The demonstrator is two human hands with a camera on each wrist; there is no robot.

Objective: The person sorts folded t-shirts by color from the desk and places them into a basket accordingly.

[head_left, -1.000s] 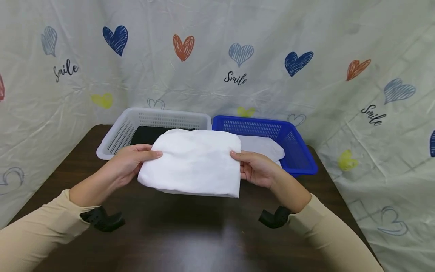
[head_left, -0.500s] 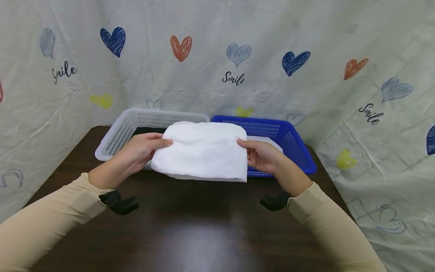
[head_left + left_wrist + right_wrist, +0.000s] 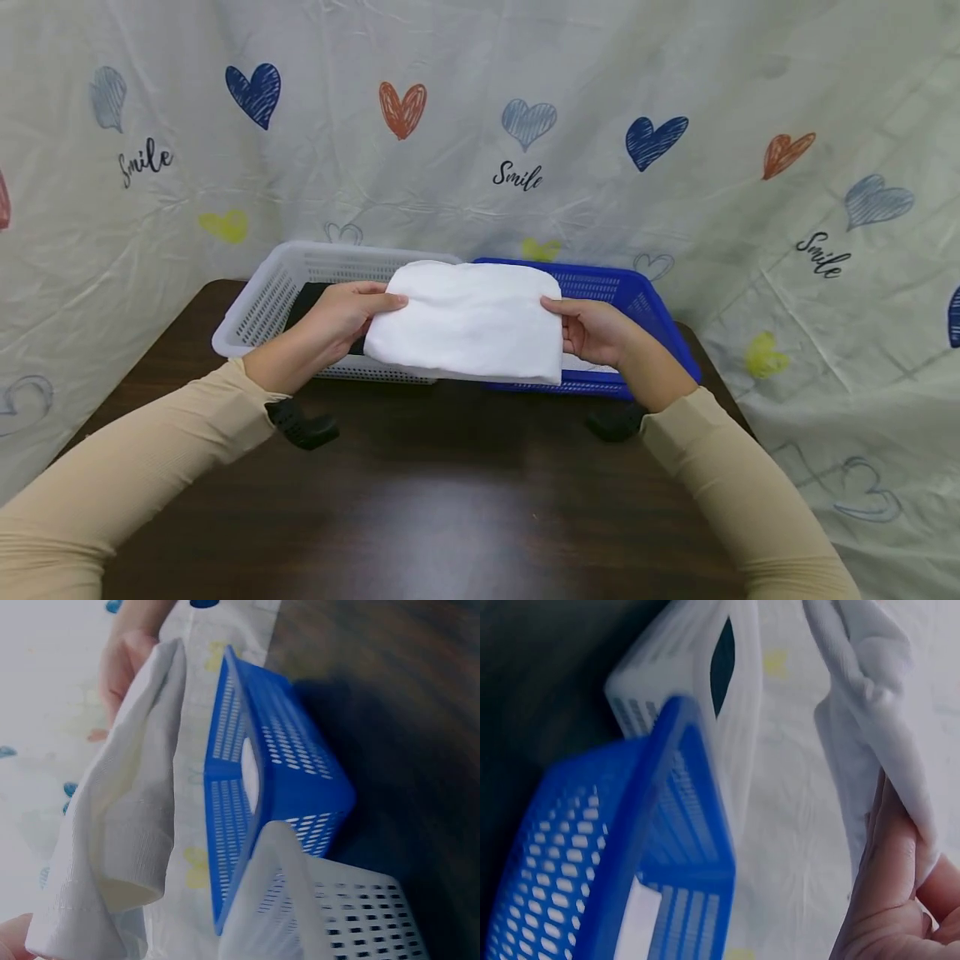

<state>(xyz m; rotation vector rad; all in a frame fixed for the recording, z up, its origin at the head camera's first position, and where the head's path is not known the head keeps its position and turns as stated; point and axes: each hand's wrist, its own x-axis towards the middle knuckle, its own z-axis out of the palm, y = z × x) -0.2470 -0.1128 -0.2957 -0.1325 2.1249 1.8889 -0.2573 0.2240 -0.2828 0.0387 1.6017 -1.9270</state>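
Observation:
Stretched level between my two hands is a folded white cloth (image 3: 468, 325), held up in front of the baskets and overlapping both in the head view. My left hand (image 3: 337, 325) pinches its left edge, thumb on top. At the opposite edge my right hand (image 3: 600, 332) does the same, fingers underneath. The left wrist view looks into the loose layers of the cloth (image 3: 142, 817), with the right hand (image 3: 129, 671) at its far end. Up close in the right wrist view, thumb and fingers of the right hand (image 3: 892, 900) grip a corner.
A white basket (image 3: 243, 329) with black cloth (image 3: 303, 302) inside stands at the back left of the dark table (image 3: 450, 517). Right beside it is a blue basket (image 3: 663, 333) holding another white cloth (image 3: 639, 922). A patterned curtain (image 3: 450, 183) hangs behind them.
Both hands have carried the white cloth forward and to the right, from nearer the body to over the baskets' front edges. Their grip on it stays the same.

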